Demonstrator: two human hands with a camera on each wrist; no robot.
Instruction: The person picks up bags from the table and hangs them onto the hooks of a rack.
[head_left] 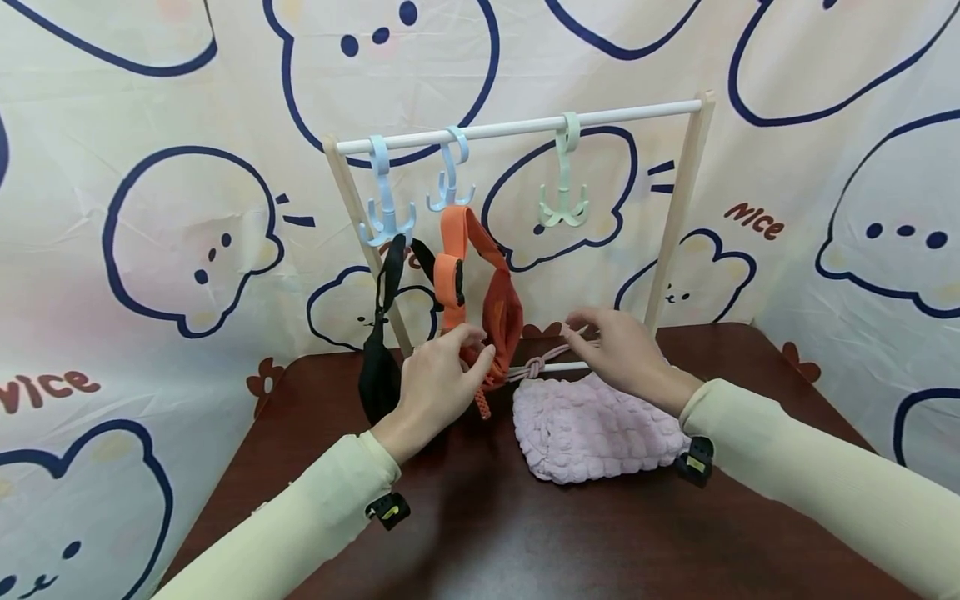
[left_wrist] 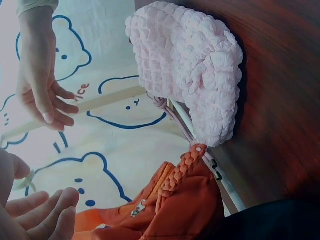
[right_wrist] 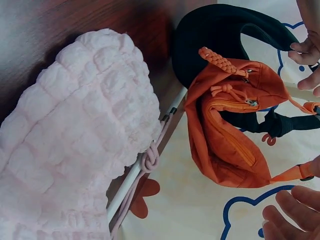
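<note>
An orange waist bag point(head_left: 504, 310) hangs by its strap from the middle blue hook point(head_left: 450, 185). My left hand point(head_left: 441, 379) is in front of its lower part, fingers loosely bent and holding nothing. My right hand point(head_left: 624, 354) hovers above the pink puffy knitted bag point(head_left: 592, 433), with its fingers relaxed and apart. That bag lies on the table, its knotted cord strap point(right_wrist: 149, 159) beside the rack's lower bar. A black bag point(head_left: 378, 379) hangs from the left blue hook point(head_left: 386, 212), partly behind my left hand. In the right wrist view, a braided pull point(right_wrist: 217, 60) dangles from the orange bag.
A wooden rack with a white top rail point(head_left: 517, 127) stands at the back of the dark brown table point(head_left: 495, 533). On its right part hangs a green hook point(head_left: 564, 187) bearing nothing. Cartoon-printed cloth point(head_left: 187, 242) encloses the back and sides.
</note>
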